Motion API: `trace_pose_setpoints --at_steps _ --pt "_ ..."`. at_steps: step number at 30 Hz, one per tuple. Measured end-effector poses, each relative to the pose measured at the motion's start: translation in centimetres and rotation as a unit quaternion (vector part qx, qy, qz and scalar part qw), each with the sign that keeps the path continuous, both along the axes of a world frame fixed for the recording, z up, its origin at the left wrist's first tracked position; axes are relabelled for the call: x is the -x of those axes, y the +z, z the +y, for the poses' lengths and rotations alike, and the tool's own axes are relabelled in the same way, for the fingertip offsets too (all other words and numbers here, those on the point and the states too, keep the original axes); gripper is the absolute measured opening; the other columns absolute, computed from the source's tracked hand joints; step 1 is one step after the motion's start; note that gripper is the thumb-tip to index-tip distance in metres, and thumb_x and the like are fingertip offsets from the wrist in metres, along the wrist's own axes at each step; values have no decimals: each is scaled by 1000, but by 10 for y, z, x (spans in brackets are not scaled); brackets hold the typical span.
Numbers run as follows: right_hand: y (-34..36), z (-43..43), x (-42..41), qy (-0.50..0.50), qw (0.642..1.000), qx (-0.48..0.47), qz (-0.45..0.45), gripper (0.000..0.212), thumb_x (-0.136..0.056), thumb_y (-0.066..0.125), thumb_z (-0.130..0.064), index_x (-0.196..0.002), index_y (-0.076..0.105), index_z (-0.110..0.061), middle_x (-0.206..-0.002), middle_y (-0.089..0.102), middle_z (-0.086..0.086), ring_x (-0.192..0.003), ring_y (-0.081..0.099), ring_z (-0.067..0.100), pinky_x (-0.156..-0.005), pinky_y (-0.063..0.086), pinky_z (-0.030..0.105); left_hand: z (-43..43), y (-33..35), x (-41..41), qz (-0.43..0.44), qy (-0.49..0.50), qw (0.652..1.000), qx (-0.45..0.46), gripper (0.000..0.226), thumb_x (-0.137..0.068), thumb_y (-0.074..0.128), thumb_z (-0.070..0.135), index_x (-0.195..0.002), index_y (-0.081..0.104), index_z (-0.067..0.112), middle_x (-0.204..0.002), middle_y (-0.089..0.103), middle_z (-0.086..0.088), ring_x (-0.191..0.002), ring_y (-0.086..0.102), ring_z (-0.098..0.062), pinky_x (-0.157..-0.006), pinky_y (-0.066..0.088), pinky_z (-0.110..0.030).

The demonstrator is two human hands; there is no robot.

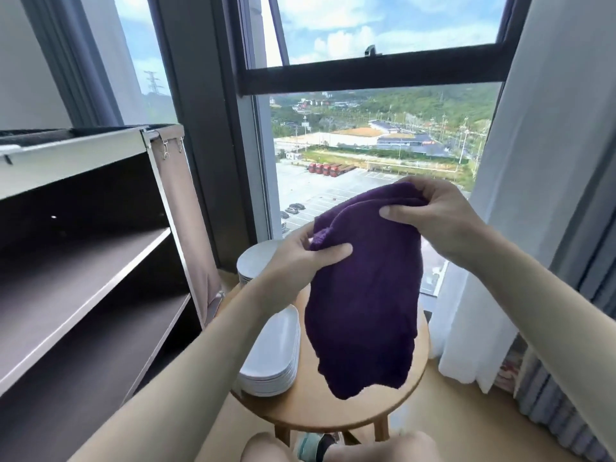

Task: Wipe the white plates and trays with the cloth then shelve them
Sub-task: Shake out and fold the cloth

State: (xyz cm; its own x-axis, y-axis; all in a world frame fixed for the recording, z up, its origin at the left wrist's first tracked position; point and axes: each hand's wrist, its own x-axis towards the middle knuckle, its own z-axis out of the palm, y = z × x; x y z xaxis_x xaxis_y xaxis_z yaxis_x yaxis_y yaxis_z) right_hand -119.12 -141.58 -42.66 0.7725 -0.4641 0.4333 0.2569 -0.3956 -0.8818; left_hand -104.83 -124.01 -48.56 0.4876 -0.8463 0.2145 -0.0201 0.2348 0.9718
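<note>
Closest to the camera, 2 bare knees (383, 448) show at the bottom edge, with 1 shoe (311, 446) between them. Just beyond stands 1 round wooden table (333, 411). On its left side sits 1 stack of white oblong trays (273, 355); their edges are too tightly layered to count exactly. Above the table, 1 purple cloth (366, 311) hangs in the air, held by 2 hands. The left hand (300, 258) pinches its left upper edge between thumb and curled fingers. The right hand (436, 218) grips the bunched top, slightly higher. The cloth's lower part hangs loose and covers much of the tabletop. Behind the left hand, 1 stack of round white plates (256, 261) rests at the table's far edge. To the left stands 1 dark shelf unit (83, 261) with 2 shelf boards in view. Farthest off is 1 large window (366, 71), with 1 pale curtain (533, 161) on the right.
</note>
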Motion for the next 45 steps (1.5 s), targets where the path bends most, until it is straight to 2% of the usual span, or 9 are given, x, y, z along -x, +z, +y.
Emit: trace_pose_setpoints --at_steps 5,12,17,22,24,32,36,40,45 --pt "30 6 11 44 996 -67 -48 28 -82 75 10 -86 81 -17 -90 78 6 -83 73 19 -74 59 28 11 50 19 16 -3 999 46 39 -85 78 19 -123 71 18 -120 73 -11 -107 72 -26 -84 59 -31" --pt "38 12 27 -22 996 -78 -24 16 -83 79 2 -97 79 -5 -100 78 17 -91 73 31 -87 61 44 25 82 31 -142 65 985 70 17 -98 66 13 -111 75 18 -99 78 -6 -90 76 -22 -73 59 -28" --pt "48 18 39 -7 995 -82 -63 14 -79 82 2 -84 79 -10 -85 78 8 -79 74 21 -76 61 32 35 94 36 -95 93 988 74 9 -89 72 17 -96 78 15 -92 76 -8 -84 73 -23 -70 57 -30" --pt "56 20 41 7 997 -66 -31 12 -84 81 -6 -81 83 -18 -87 79 5 -80 74 18 -70 61 29 34 106 42 15 131 991 16 45 -77 64 26 -113 73 1 -104 73 -16 -90 68 -29 -69 51 -34" --pt "55 19 43 25 995 -97 -14 6 -87 79 -12 -89 83 -16 -95 79 7 -88 74 22 -73 62 30 35 105 46 64 114 991 8 31 -87 64 27 -107 79 7 -111 76 -14 -92 72 -25 -69 56 -33" --pt "-51 58 74 320 862 -393 1 107 -68 83 -69 -149 50 -7 -149 55 18 -138 53 37 -110 45 52 34 112 61 172 70 982 24 27 -97 63 36 -94 79 14 -84 76 -5 -70 73 -20 -59 58 -29" --pt "-90 90 90 313 837 -449 -5 74 -67 93 -54 -124 74 -10 -122 73 14 -110 70 31 -93 56 44 38 116 64 185 78 980 -9 22 -99 53 31 -98 68 16 -75 70 -2 -64 67 -18 -58 55 -27" --pt "-75 99 100 264 891 -369 -22 55 -78 85 -20 -129 70 -8 -129 69 18 -111 70 31 -87 59 39 49 103 55 216 92 972 -26 16 -99 46 19 -94 57 10 -70 60 -3 -60 59 -18 -58 51 -28" --pt "-56 99 103 213 917 -337 7 44 -84 70 -16 -127 69 -4 -128 66 27 -108 69 40 -83 60 43 61 68 48 262 44 963 -44 12 -95 46 8 -94 56 2 -67 58 -6 -55 59 -18 -52 55 -25"
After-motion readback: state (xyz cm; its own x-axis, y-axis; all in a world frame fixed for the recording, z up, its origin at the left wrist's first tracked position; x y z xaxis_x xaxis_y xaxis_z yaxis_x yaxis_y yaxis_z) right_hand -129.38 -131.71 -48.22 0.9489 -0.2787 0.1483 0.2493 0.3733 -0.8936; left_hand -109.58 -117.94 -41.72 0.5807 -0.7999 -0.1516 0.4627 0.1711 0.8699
